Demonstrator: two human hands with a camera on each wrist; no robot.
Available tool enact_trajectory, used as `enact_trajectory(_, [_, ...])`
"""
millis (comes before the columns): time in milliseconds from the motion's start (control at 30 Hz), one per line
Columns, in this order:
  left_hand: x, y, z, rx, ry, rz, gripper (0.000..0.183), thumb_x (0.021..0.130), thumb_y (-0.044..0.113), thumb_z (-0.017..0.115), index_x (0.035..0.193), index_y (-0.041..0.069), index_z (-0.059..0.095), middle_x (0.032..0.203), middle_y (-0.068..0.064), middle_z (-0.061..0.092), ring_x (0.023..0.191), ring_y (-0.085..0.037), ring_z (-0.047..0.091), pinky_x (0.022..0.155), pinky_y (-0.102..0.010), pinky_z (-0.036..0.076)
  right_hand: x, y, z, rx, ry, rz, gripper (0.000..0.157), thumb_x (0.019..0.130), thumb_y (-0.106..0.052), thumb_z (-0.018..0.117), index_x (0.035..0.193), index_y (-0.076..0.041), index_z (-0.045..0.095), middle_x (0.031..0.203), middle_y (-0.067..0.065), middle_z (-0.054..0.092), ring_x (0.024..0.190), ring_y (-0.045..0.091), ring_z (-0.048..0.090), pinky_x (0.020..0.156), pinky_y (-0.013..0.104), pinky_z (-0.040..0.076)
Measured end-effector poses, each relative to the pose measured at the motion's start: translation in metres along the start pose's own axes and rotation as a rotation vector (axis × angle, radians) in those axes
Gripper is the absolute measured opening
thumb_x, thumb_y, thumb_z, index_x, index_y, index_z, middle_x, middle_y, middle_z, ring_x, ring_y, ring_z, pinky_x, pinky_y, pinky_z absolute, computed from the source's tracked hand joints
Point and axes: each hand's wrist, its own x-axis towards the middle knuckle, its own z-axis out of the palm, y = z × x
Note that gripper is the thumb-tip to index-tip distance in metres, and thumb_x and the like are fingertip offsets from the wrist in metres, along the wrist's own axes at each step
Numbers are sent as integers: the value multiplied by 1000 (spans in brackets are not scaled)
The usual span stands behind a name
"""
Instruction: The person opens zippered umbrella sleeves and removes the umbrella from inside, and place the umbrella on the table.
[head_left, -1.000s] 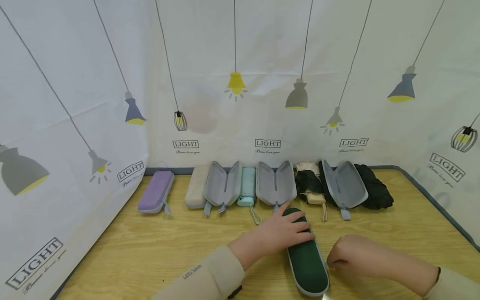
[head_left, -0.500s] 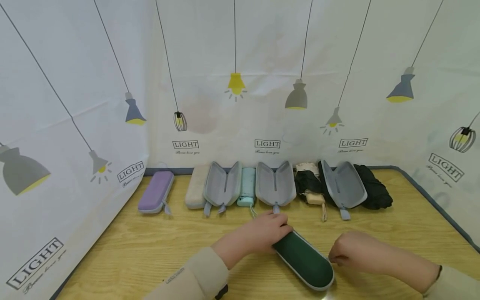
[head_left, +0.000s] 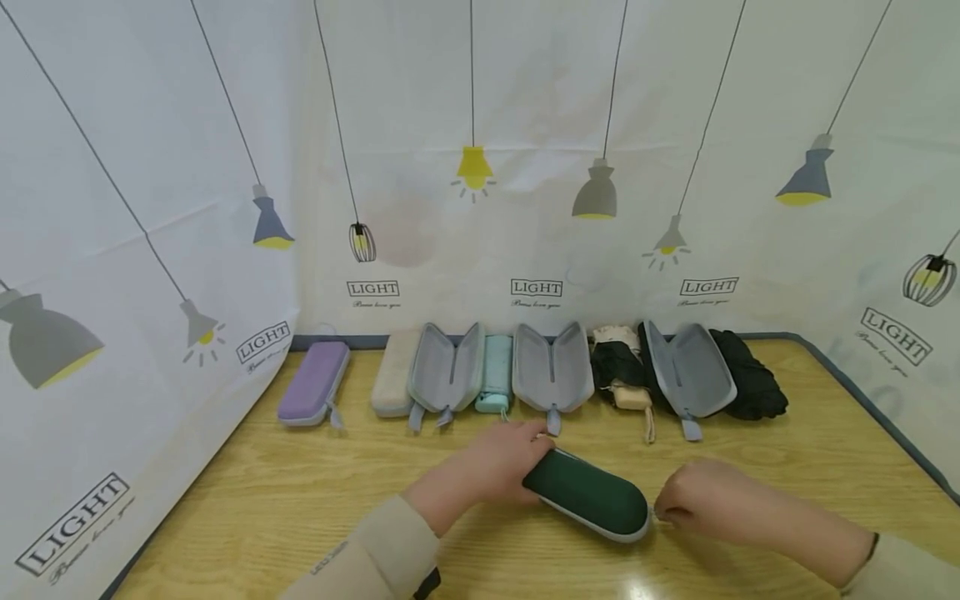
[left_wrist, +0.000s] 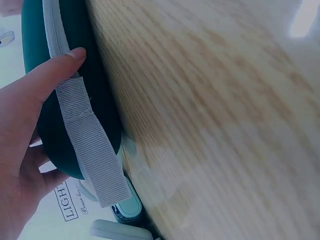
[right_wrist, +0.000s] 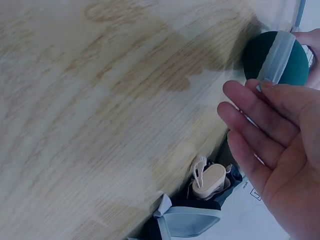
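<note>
A dark green oblong zip case (head_left: pixel 588 492) lies over the front of the table, slanting down toward the right. My left hand (head_left: pixel 498 462) grips its left end. In the left wrist view the thumb presses beside the pale zipper (left_wrist: pixel 54 30), next to a grey ribbed tab (left_wrist: pixel 95 145). At the other end my right hand (head_left: pixel 705 504) pinches the small zipper pull (right_wrist: pixel 259 87) between thumb and index finger. The other fingers of that hand extend loosely in the right wrist view. The zipper looks closed along the parts that show.
Along the back wall stand a purple case (head_left: pixel 313 383), a beige case (head_left: pixel 393 375), three open grey-lined cases (head_left: pixel 566 375), a light-blue folded umbrella (head_left: pixel 495 375), a black-and-beige bundle (head_left: pixel 626 367) and a black fabric bundle (head_left: pixel 753 379). A printed cloth (head_left: pixel 420 192) hangs behind.
The green case has swung from pointing away to lying more crosswise. My left hand has moved from its top to its left end, leftward and nearer. My right hand stays about in place.
</note>
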Motion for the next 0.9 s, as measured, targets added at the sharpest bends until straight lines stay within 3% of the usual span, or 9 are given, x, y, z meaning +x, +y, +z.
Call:
enact_trajectory(100, [-3,-6,3,-35,3,8,73,79,59,72,137,20,51,136,0,51,120,-18,50,97,-36,43,0,-1,2,-8,23,39,24,86,-6,71,71,-23,63,62,-20,43,55,-2,30,52,21,31])
enact_trajectory(333, [-11,-16,7,-91,10,46,78,76,66,70,139,24,50,123,5,60,111,-16,47,97,-35,40,2,0,6,-40,79,117,30,88,-7,68,69,-25,53,60,-17,33,55,0,26,51,23,26])
enact_trajectory(467, [-17,-23,5,-163,-42,44,83,75,59,76,144,25,45,128,4,57,118,-16,49,102,-34,38,3,4,7,-42,81,150,24,90,-9,67,73,-23,58,60,-17,39,54,0,30,50,23,30])
enact_trajectory(633, [-26,-29,2,-298,-134,37,89,73,47,84,148,27,39,133,1,53,115,-15,54,97,-32,43,4,6,6,-66,91,161,18,89,-11,69,76,-22,62,63,-17,46,54,0,36,50,24,34])
enact_trajectory(900, [-30,-30,5,-380,-142,45,92,71,44,86,146,24,38,129,1,54,113,-11,54,96,-28,44,7,10,7,-83,116,154,15,90,-13,69,79,-21,63,64,-17,46,54,0,37,50,24,34])
